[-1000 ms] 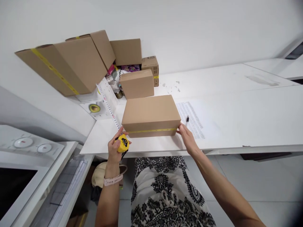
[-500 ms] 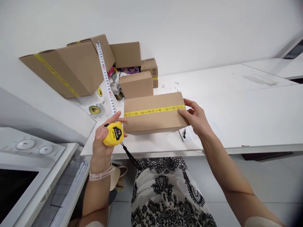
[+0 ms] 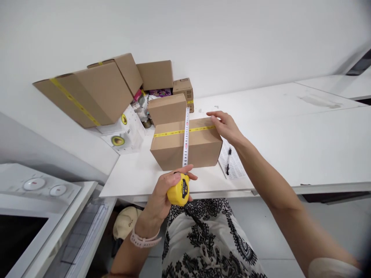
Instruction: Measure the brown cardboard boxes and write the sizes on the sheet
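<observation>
A brown cardboard box [image 3: 199, 148] sealed with yellow tape stands on the white table [image 3: 290, 146] in front of me. My left hand [image 3: 166, 193] is closed round a yellow tape measure [image 3: 178, 192] just below the box's near face. Its white blade [image 3: 185, 135] runs up over the box to the far edge. My right hand [image 3: 224, 125] rests on the box's far right top corner with fingers spread.
A second smaller box [image 3: 167, 109] sits right behind. Larger boxes [image 3: 92, 90] and packaged goods pile at the back left against the wall. A printed sheet with a black pen [image 3: 228, 160] lies right of the box. A white appliance [image 3: 34, 200] stands at my left.
The box was tipped over so the taped face is on top, and it now rests on the table. My left hand brought the tape measure to the middle, its blade now lying across the box.
</observation>
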{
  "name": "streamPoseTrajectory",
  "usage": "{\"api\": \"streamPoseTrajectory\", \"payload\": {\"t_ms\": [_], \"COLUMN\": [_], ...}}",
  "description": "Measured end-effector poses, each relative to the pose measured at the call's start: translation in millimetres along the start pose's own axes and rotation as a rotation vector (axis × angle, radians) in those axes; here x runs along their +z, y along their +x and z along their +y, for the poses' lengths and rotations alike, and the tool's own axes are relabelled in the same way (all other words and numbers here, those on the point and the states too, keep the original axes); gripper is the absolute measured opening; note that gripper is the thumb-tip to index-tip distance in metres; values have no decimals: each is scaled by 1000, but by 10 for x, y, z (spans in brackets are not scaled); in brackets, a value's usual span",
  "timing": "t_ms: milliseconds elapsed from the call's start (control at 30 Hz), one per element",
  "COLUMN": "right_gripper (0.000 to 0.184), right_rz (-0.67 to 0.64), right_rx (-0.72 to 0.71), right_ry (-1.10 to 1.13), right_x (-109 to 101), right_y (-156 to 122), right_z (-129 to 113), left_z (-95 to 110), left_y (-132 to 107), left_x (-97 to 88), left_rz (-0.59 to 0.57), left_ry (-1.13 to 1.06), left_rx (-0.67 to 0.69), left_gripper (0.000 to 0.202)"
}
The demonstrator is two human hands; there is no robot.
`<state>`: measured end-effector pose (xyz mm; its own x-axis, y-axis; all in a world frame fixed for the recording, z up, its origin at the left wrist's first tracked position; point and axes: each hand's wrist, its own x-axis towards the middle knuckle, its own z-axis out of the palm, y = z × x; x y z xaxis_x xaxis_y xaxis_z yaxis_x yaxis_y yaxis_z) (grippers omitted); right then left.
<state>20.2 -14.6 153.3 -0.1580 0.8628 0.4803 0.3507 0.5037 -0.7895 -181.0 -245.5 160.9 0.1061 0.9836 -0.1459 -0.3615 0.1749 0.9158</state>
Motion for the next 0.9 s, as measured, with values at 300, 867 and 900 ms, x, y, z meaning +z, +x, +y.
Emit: {"api": "streamPoseTrajectory", "payload": {"t_ms": [300, 867, 900], "right_gripper": [42, 33, 32], "right_rz": [-393, -435, -433], "right_rx": [-3, 151, 153], "right_ry": [-144, -32, -31], "right_x": [287, 408, 411], "right_y": [472, 549, 551], "right_z": [-185, -108, -105], "left_z": [-206, -374, -403], "left_y": [-93, -126, -124], "left_x": [155, 668, 681], "left_rz": [-26, 5, 2], "left_ry": [-24, -150, -149], "left_rx": [-59, -62, -63], "left_gripper": [49, 57, 57]}}
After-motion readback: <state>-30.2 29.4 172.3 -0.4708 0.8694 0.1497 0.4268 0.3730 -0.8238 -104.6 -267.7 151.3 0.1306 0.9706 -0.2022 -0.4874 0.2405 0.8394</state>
